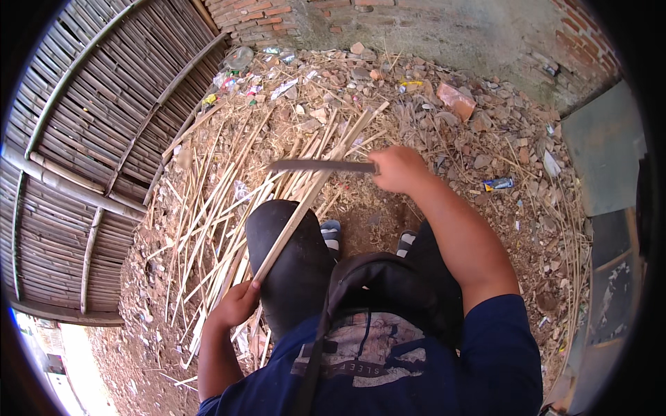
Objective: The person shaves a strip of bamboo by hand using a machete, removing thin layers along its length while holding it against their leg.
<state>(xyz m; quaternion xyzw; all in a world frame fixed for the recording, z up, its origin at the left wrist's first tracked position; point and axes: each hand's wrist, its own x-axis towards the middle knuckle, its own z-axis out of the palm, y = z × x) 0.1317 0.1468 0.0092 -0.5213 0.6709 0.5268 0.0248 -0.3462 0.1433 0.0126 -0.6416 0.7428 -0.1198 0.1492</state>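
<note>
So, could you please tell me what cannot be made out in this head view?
All in the head view:
Handle of the long dark blade: covered by the right hand.
Near end of the pale strip: hidden at the grip of the left hand.
Heels of the feet: behind the dark-clad legs.
Top of the brick wall: cut off by the upper edge.
Litter scraps: too small to identify.

Outdoor yard, seemingly: bamboo-slat wall (111, 83), brick wall (444, 38), dirt ground (368, 229) with rubble (456, 101) and litter (498, 184).
</note>
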